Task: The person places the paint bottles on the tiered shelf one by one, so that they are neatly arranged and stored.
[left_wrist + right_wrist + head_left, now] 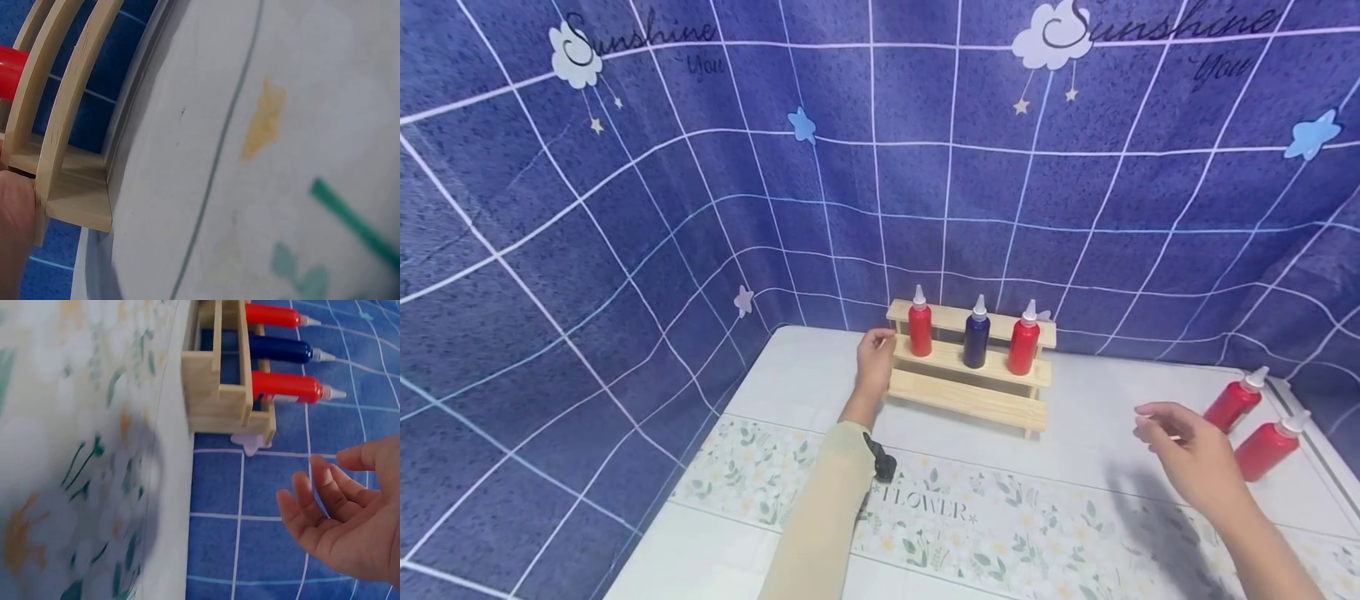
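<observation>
A three-step wooden rack (pixel 966 393) stands near the blue backdrop. On its middle step are a red squeeze bottle (pixel 920 330), a dark blue squeeze bottle (pixel 976 340) and another red squeeze bottle (pixel 1023 346), all upright with white nozzle caps. My left hand (pixel 874 364) grips the rack's left end; the left wrist view shows part of that hand (pixel 17 215) against the step ends. To the right of the rack, my right hand (pixel 1197 454) hovers above the table, loosely curled around nothing. The right wrist view shows its bent fingers (pixel 325 494) apart from the bottles.
Two more red squeeze bottles, a farther one (pixel 1232 404) and a nearer one (pixel 1268 448), stand at the table's right side, beyond my right hand. A floral strip (pixel 1000 508) runs across the white tabletop (pixel 797 375). The blue gridded cloth (pixel 925 167) hangs behind and at left.
</observation>
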A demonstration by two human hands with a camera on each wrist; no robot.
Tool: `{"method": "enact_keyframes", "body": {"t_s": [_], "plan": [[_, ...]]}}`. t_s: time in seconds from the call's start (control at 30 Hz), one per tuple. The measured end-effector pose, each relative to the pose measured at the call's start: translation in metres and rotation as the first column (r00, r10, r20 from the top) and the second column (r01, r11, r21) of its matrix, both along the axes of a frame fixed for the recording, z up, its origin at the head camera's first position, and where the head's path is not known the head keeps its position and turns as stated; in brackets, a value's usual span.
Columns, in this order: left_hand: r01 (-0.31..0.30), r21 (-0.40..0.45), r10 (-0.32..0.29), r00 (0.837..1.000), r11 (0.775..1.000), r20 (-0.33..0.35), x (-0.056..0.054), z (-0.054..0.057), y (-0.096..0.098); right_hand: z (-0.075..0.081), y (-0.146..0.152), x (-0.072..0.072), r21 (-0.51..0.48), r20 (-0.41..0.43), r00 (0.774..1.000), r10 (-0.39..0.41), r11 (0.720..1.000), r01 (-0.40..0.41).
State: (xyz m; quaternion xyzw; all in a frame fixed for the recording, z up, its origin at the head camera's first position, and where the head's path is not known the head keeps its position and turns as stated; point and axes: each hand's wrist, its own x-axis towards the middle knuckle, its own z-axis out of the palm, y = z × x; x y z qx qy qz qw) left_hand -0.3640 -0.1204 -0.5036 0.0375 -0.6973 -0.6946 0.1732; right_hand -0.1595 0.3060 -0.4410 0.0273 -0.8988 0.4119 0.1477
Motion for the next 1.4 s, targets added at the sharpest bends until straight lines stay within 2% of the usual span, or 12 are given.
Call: {"method": "enact_keyframes", "body": {"t_s": [0.17, 0.3, 0.53, 0.7, 0.83, 0.97, 1.07, 1.1, 1.13, 1.2, 1.3, 1.4], "plan": [[0.001, 0.023, -0.001, 1.000, 1.000, -0.007, 0.001, 0.000, 0.000, -0.004, 0.016, 0.000, -0.145, -0.009, 1.000, -0.001, 0.989, 0.000], [-0.010, 0.030, 0.010, 1.000, 0.999, 0.007, 0.002, -0.001, -0.001, -0.008, 0.030, 0.001, -0.301, -0.042, 0.999, -0.007, 0.954, -0.006], [-0.010, 0.019, 0.010, 1.000, 1.000, 0.025, 0.000, 0.000, 0.001, -0.013, 0.051, 0.004, -0.421, -0.115, 0.991, -0.074, 0.907, 0.019], [-0.010, 0.013, 0.009, 1.000, 1.000, 0.028, 0.000, 0.005, 0.003, -0.014, 0.065, 0.012, -0.628, -0.051, 0.995, -0.084, 0.777, 0.034], [0.001, 0.017, -0.001, 1.000, 1.000, 0.028, 0.002, 0.009, 0.005, -0.015, 0.074, 0.018, -0.710, 0.036, 0.984, -0.175, 0.688, 0.148], [0.009, 0.008, -0.009, 0.999, 1.000, 0.032, 0.001, 0.008, 0.005, -0.015, 0.080, 0.016, -0.753, 0.114, 0.926, -0.359, 0.576, 0.316], [0.007, -0.009, -0.007, 0.999, 1.000, 0.034, -0.001, 0.007, 0.003, -0.014, 0.081, 0.011, -0.809, 0.136, 0.873, -0.468, 0.456, 0.371], [0.005, -0.012, -0.004, 0.999, 1.000, 0.033, -0.001, 0.006, 0.002, -0.015, 0.081, 0.010, -0.817, 0.134, 0.861, -0.491, 0.437, 0.377], [0.001, -0.015, -0.001, 0.999, 1.000, 0.035, -0.002, 0.006, 0.001, -0.015, 0.082, 0.008, -0.821, 0.128, 0.851, -0.509, 0.427, 0.378], [-0.007, -0.012, 0.008, 0.999, 1.000, 0.034, -0.003, 0.005, 0.000, -0.018, 0.083, 0.007, -0.800, 0.121, 0.835, -0.537, 0.446, 0.403], [-0.010, 0.010, 0.010, 0.999, 1.000, 0.035, -0.004, 0.002, -0.001, -0.025, 0.087, 0.007, -0.680, 0.168, 0.801, -0.574, 0.520, 0.516], [0.000, 0.033, -0.002, 0.999, 0.999, 0.036, -0.004, 0.000, -0.001, -0.030, 0.093, 0.006, -0.600, 0.253, 0.782, -0.570, 0.541, 0.589]]}}
